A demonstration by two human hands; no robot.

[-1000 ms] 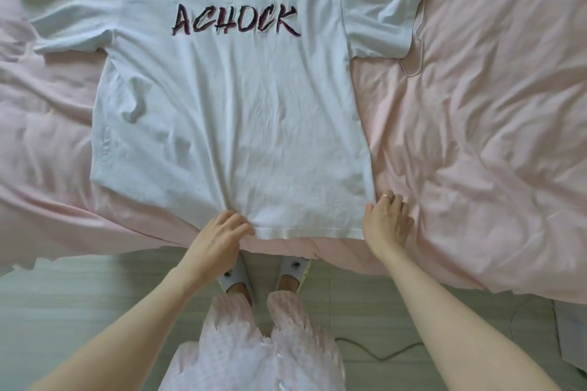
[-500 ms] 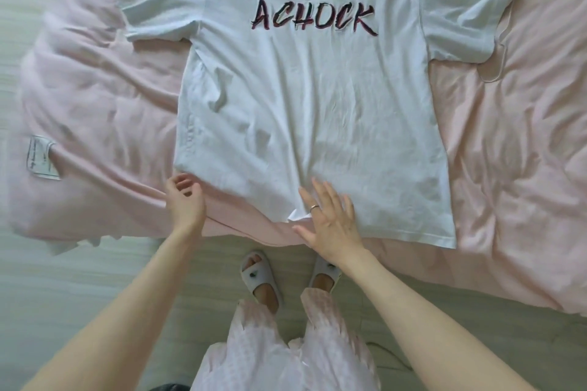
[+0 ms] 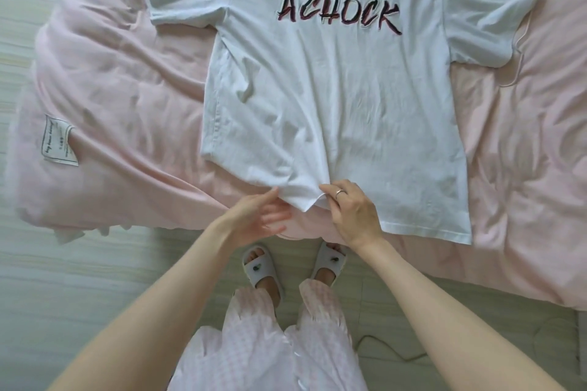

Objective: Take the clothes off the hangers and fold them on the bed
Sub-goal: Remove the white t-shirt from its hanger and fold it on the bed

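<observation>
White T-shirt lies flat, unhangered, unfolded; at six o'clock, right hand pinches its hem, left hand open.

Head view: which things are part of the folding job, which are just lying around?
Job:
T-shirt, flat on the bed
Left hand at its hem
Right hand resting on its hem
Hanger, partly under a sleeve

Lying about:
Label on the cover
Cable on the floor
Slippers
</observation>
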